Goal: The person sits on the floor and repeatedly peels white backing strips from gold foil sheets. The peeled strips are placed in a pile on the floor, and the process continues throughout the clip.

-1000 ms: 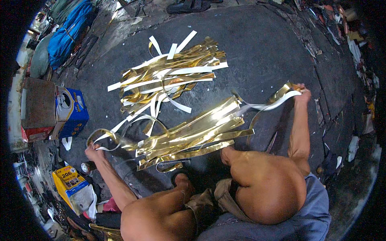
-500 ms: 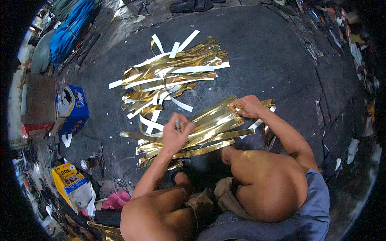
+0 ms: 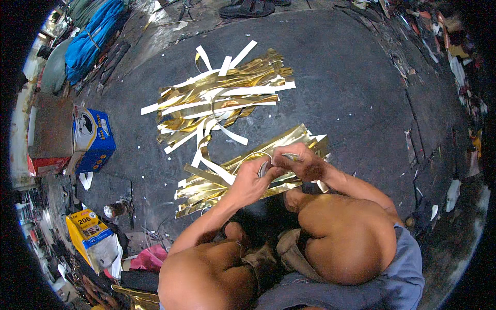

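Observation:
My left hand (image 3: 251, 181) and my right hand (image 3: 299, 161) are close together over the nearer pile of shiny gold strips (image 3: 199, 192). Both are closed, with fingertips almost touching. A thin gold strip (image 3: 257, 154) with a pale edge curves up between them, pinched in each hand. Some grey edge shows at my left fingers, too small to make out. The pile lies flat below, partly hidden by my hands. Beyond it rests a larger pile of gold strips (image 3: 222, 80) with white backs, some curling loosely toward me.
A dark mat (image 3: 341, 72) lies under the piles. At the left stand an open carton (image 3: 50, 126) and a blue-and-white box (image 3: 95, 137); nearer is a yellow package (image 3: 85, 230). A blue bundle (image 3: 88, 44) lies far left, dark sandals (image 3: 247, 9) at the far edge.
My right hand has moved left and nearer from the pile's right end. My left hand has shifted right and slightly nearer, so the two now meet, with the strip between them.

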The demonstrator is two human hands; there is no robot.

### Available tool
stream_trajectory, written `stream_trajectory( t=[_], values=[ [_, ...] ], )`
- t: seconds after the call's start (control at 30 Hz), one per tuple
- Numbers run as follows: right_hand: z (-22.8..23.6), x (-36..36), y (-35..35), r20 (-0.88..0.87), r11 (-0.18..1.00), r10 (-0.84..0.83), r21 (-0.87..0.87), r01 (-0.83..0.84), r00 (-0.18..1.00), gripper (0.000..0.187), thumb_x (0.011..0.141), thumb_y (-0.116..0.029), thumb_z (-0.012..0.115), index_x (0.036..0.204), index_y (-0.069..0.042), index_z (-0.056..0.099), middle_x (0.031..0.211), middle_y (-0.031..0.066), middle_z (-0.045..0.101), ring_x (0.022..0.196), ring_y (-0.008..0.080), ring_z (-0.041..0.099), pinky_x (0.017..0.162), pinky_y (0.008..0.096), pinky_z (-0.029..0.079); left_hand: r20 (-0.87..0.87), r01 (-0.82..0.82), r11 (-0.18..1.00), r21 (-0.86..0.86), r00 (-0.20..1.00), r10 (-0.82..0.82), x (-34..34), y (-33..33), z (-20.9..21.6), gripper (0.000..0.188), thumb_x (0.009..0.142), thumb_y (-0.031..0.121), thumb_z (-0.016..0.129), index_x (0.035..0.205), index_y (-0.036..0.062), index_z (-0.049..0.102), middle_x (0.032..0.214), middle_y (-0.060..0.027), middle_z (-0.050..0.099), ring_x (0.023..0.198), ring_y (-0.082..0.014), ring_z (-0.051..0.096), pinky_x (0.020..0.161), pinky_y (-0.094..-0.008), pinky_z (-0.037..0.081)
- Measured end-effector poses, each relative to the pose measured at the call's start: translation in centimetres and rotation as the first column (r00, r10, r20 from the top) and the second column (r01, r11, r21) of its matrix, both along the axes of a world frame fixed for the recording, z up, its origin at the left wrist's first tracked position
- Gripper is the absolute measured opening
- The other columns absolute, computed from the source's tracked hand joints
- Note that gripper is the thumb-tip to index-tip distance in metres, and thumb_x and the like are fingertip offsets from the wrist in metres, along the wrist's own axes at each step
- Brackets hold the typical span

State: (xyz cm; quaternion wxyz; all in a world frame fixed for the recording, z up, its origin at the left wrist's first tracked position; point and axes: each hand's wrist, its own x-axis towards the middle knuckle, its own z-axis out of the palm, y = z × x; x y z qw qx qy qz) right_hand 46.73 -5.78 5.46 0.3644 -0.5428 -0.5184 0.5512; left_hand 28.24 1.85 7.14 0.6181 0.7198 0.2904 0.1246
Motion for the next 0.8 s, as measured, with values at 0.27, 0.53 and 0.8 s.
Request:
stream_trajectory(
  t=[0.27,0.53,0.8],
  values=[
    [-5.6,8.1,0.7,-0.757,0.712,-0.653,-0.621,0.329,-0.018,0.016,0.098,-0.026,0.053,0.097,-0.011,0.058,0.094,0.0096,0.063,0.084,0.0216,0.063,0.071,0.0349,0.055,-0.226,-0.768,0.429,-0.476,0.578,0.784,-7.5,6.4,-4.6,0.021,0.092,0.023,0.055,0.096,0.0024,0.060,0.076,-0.0068,0.061,0.062,-0.0201,0.060,0.056,-0.0341,0.048],
    [-11.1,34.4,-11.0,-0.407,-0.374,-0.806,-0.212,0.903,-0.430,0.027,0.100,-0.025,0.042,0.087,-0.002,0.045,0.079,0.0119,0.051,0.069,0.0266,0.054,0.073,0.0437,0.055,0.137,-0.859,0.070,-0.507,-0.001,0.991,-36.9,19.2,-11.5,0.039,0.088,0.019,0.041,0.112,-0.0049,0.060,0.078,-0.0063,0.060,0.050,-0.0094,0.040,0.044,-0.0219,0.035],
    [-4.6,12.4,-3.9,0.822,0.996,0.019,-0.064,0.061,0.569,0.041,0.073,-0.021,0.077,0.111,-0.015,0.063,0.094,0.0108,0.070,0.083,0.0271,0.068,0.073,0.0370,0.052,0.293,-0.951,0.237,0.199,0.288,0.912,-20.4,16.0,-9.6,0.026,0.094,0.029,0.055,0.079,0.0083,0.052,0.072,-0.0003,0.051,0.062,-0.0111,0.049,0.056,-0.0263,0.040]
  ],
)
